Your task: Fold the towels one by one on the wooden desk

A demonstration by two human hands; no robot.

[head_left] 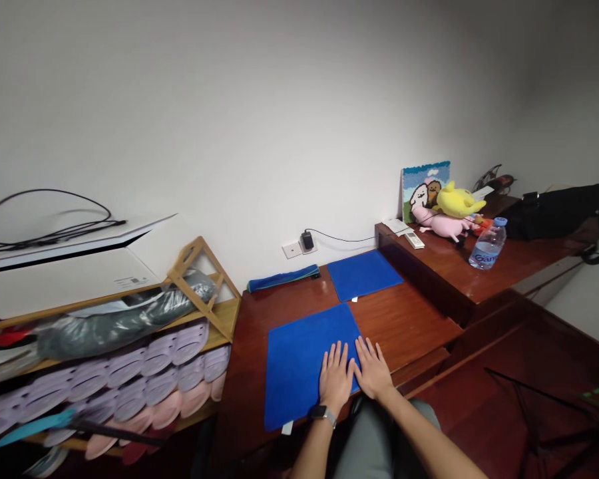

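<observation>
My left hand (pixel 336 376) lies flat on a blue cloth (pixel 297 356), its fingers stretched out; a watch (pixel 323 415) is on that wrist. My right hand (pixel 373 367) rests palm down at the right edge of the same cloth, fingers spread and the thumb close to the left hand. This cloth is spread flat on the brown wooden desk (pixel 394 326), with a white tag at its near edge. Behind it lies a second flat blue cloth (pixel 364 275). A folded blue cloth (pixel 283 278) sits along the wall. Neither hand holds anything.
On the raised right surface stand a water bottle (pixel 488 244), plush toys (pixel 444 223), a white remote (pixel 414 240) and a black bag (pixel 562 209). To the left, a wooden rack (pixel 222 322) holds several slippers (pixel 160 359). A charger (pixel 307 240) is plugged into the wall.
</observation>
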